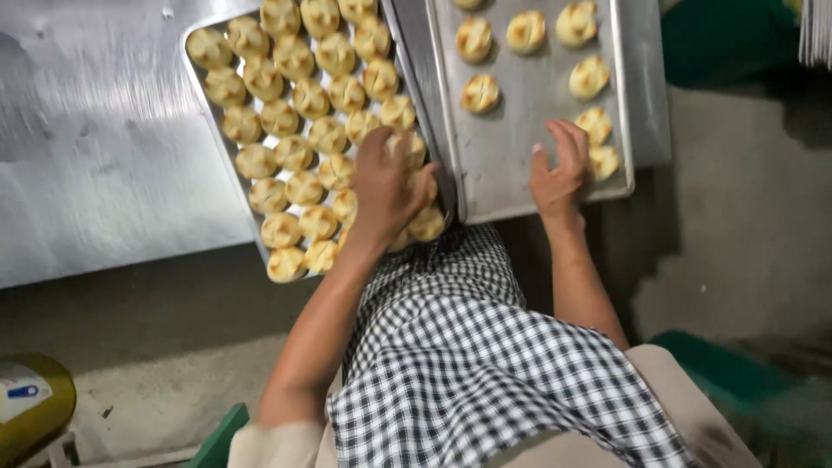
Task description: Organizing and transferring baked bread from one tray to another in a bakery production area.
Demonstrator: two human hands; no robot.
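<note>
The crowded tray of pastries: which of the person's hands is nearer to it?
Left. The left hand is over the crowded tray, touching its pastries; the right hand rests on the sparser tray beside it.

— What is the left hand on?
— It lies over the pale pastries packed close on the left tray, fingers curled on one near the tray's edge.
— And the right hand?
— It rests on the right tray, just beside a pastry; few pieces sit there, well apart.
</note>
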